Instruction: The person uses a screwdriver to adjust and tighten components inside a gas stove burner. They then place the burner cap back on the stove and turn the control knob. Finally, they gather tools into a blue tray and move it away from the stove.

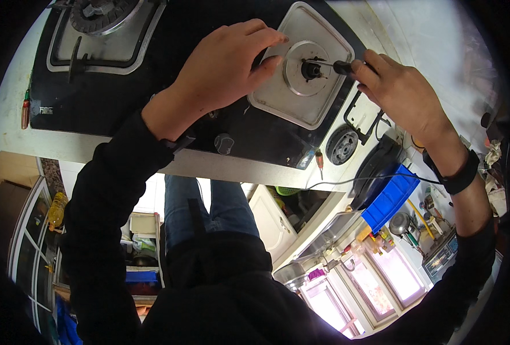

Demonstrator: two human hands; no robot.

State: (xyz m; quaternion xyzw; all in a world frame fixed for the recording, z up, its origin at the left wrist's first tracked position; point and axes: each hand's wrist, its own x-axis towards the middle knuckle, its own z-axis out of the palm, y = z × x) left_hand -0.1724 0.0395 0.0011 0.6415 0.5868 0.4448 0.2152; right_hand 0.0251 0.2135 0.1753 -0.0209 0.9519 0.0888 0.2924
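Observation:
My right hand (401, 95) is closed round the black handle of a screwdriver (342, 68). Its thin shaft reaches left to the dark fitting (310, 70) at the centre of the right burner, inside a round metal ring (292, 85). Around that ring lies the square metal drip tray (301, 112), set in the black glass gas hob (255, 135). My left hand (226, 66) hovers at the tray's left side, thumb and forefinger apart, with nothing visible between them; its other fingers are partly hidden.
The removed burner head (343, 145) and a pan support (364, 115) lie right of the hob. Small screwdrivers rest near its front edge (320, 161) and left side (25, 112). The left burner (102, 14) is assembled. A thin cable (358, 179) crosses near a blue bin (390, 198).

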